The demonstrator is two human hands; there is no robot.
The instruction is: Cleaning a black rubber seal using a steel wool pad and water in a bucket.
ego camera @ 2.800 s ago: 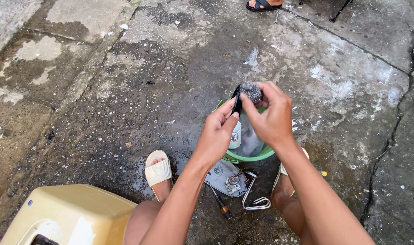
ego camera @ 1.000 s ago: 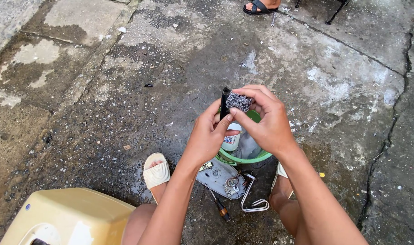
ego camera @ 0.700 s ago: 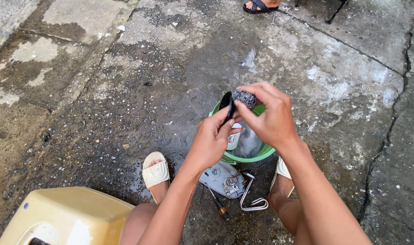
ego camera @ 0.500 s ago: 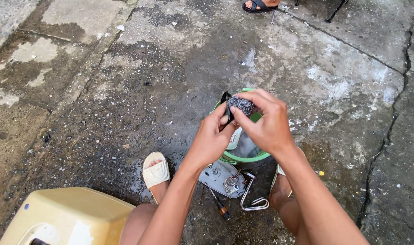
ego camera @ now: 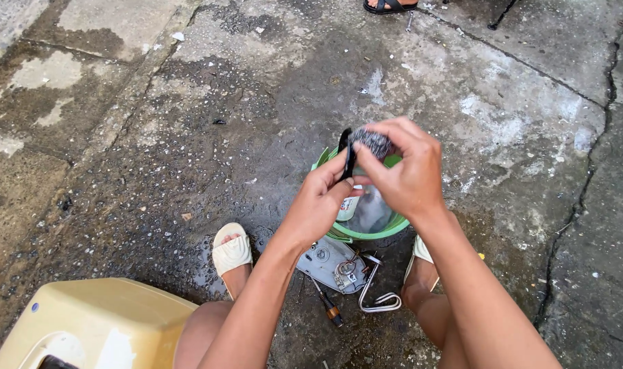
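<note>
In the lower left corner of the frame sits a pale yellow plastic stool (ego camera: 99, 321), and to its right a foot in a cream sandal (ego camera: 231, 251) rests on the wet concrete floor (ego camera: 188, 116). At the centre, the left hand (ego camera: 318, 205) pinches a thin black part (ego camera: 346, 154) while the right hand (ego camera: 403, 167) is clenched on a grey steel-wool scrubber (ego camera: 371, 142) pressed against that part, both held above a green bowl (ego camera: 366, 229). Just below the bowl lie a grey metal plate (ego camera: 328, 263), a small screwdriver (ego camera: 327, 305) and a bent metal bracket (ego camera: 376, 290), and a dark sandal (ego camera: 386, 5) shows at the top edge.
</note>
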